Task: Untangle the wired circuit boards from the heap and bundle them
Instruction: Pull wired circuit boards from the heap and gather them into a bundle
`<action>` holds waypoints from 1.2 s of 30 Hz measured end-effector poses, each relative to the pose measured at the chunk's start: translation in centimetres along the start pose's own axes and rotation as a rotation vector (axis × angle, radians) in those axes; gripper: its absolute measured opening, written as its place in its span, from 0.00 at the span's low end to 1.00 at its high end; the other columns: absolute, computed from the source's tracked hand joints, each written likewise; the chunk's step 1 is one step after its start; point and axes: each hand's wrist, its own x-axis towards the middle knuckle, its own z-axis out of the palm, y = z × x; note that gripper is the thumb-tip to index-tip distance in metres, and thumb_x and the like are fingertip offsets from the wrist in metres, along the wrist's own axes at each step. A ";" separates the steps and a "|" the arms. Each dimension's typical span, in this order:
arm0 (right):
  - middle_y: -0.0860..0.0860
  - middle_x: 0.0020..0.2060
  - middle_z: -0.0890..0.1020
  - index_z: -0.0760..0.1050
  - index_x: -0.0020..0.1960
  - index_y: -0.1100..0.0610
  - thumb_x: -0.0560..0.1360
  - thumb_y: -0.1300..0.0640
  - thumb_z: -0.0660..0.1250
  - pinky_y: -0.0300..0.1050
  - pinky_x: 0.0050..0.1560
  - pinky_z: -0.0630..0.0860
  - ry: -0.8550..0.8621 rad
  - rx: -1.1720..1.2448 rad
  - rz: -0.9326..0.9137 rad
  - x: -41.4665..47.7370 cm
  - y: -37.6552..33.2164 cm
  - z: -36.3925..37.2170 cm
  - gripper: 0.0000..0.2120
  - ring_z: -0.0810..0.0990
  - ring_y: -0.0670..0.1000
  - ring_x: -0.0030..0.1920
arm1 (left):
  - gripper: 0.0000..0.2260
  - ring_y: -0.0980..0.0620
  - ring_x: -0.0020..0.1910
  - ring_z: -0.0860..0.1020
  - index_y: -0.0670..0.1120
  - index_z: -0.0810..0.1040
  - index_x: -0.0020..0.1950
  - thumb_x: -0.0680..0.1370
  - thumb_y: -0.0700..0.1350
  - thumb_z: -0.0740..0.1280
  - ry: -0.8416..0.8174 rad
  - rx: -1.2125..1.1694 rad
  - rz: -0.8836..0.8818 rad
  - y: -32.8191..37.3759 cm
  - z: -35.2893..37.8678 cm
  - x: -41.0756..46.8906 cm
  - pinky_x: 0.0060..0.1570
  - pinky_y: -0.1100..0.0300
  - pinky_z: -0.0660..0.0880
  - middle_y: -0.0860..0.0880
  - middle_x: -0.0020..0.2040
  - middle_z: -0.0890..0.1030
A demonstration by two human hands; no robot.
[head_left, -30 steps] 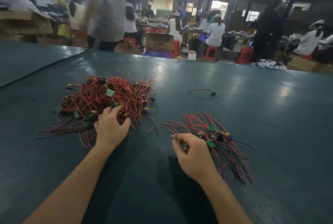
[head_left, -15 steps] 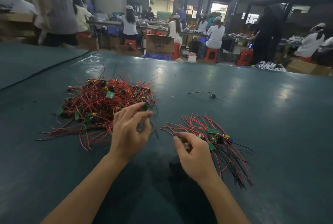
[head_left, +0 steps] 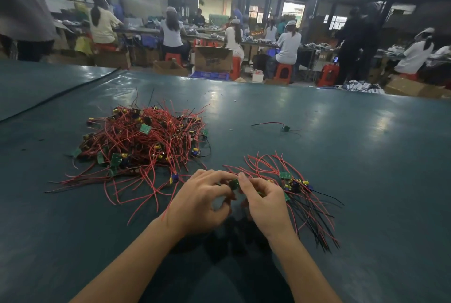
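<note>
A tangled heap [head_left: 141, 136] of small green circuit boards with red and black wires lies on the dark green table [head_left: 317, 180], left of centre. A smaller laid-out bundle [head_left: 295, 185] of boards with wires fanned out sits to the right. My left hand [head_left: 200, 202] and my right hand [head_left: 264, 202] meet between heap and bundle. Both pinch one small green circuit board [head_left: 233, 184] at their fingertips; its red wires trail back under my left hand toward the heap.
One loose board with a red and black wire [head_left: 284, 127] lies alone farther back on the right. Beyond the table's far edge are cardboard boxes [head_left: 213, 58], red stools and several seated workers. A second table surface [head_left: 36, 83] adjoins at the far left.
My left hand left the heap and came right with a board, its wires dragging out of the heap. My right hand rose slightly and met it at the board.
</note>
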 end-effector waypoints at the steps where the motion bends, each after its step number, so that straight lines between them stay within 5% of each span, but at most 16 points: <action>1: 0.57 0.35 0.83 0.82 0.38 0.56 0.77 0.52 0.69 0.52 0.36 0.78 0.012 -0.020 0.011 0.0 0.0 0.0 0.11 0.80 0.55 0.36 | 0.04 0.52 0.48 0.81 0.45 0.83 0.39 0.67 0.40 0.69 -0.013 -0.028 -0.010 0.1 0.1 0.0 0.47 0.53 0.75 0.50 0.57 0.82; 6: 0.51 0.37 0.83 0.81 0.44 0.55 0.76 0.59 0.70 0.38 0.23 0.72 0.107 0.185 0.149 0.2 -0.3 -0.4 0.02 0.83 0.45 0.34 | 0.08 0.52 0.56 0.77 0.45 0.83 0.43 0.74 0.47 0.67 0.069 -0.161 -0.055 -0.2 0.3 -0.4 0.54 0.56 0.74 0.48 0.64 0.76; 10: 0.47 0.36 0.84 0.82 0.46 0.56 0.76 0.62 0.69 0.37 0.22 0.71 0.114 0.305 0.114 0.2 -0.9 -0.7 0.04 0.81 0.45 0.32 | 0.27 0.50 0.44 0.78 0.47 0.76 0.32 0.79 0.65 0.53 0.315 -0.728 -0.311 0.4 -0.2 0.2 0.48 0.58 0.72 0.50 0.49 0.78; 15: 0.46 0.35 0.84 0.82 0.44 0.55 0.76 0.64 0.68 0.37 0.22 0.71 0.141 0.339 0.080 -0.1 -1.5 -0.4 0.07 0.81 0.45 0.31 | 0.31 0.46 0.39 0.80 0.46 0.73 0.21 0.77 0.64 0.54 0.084 -1.386 -0.622 -0.5 -0.5 0.8 0.44 0.56 0.77 0.40 0.41 0.84; 20: 0.46 0.37 0.84 0.83 0.42 0.53 0.76 0.63 0.68 0.37 0.22 0.70 0.136 0.450 0.102 -0.2 -2.1 -0.7 0.09 0.80 0.46 0.30 | 0.28 0.50 0.37 0.81 0.47 0.85 0.41 0.73 0.69 0.58 -0.154 -1.175 -0.753 0.5 0.1 1.0 0.38 0.61 0.77 0.43 0.42 0.85; 23: 0.50 0.37 0.85 0.84 0.40 0.53 0.76 0.61 0.69 0.38 0.23 0.72 0.057 0.473 0.158 -0.3 -2.2 -0.2 0.09 0.81 0.47 0.32 | 0.22 0.53 0.33 0.79 0.50 0.83 0.53 0.73 0.63 0.60 -0.012 -1.199 -0.734 1.5 0.7 1.4 0.31 0.64 0.75 0.47 0.42 0.84; 29: 0.49 0.35 0.82 0.84 0.38 0.52 0.76 0.58 0.70 0.36 0.23 0.69 0.099 0.418 0.154 -0.6 -2.0 0.5 0.09 0.76 0.44 0.28 | 0.14 0.52 0.26 0.73 0.52 0.85 0.42 0.79 0.50 0.59 0.344 -0.924 -0.575 1.7 0.3 1.7 0.26 0.64 0.69 0.49 0.31 0.80; 36: 0.51 0.38 0.86 0.86 0.40 0.49 0.75 0.57 0.71 0.39 0.34 0.78 0.080 0.365 0.081 -0.7 -2.0 0.5 0.07 0.82 0.45 0.35 | 0.19 0.53 0.28 0.78 0.56 0.84 0.40 0.74 0.66 0.60 0.135 -0.835 -0.638 1.8 0.5 1.4 0.29 0.62 0.73 0.49 0.36 0.84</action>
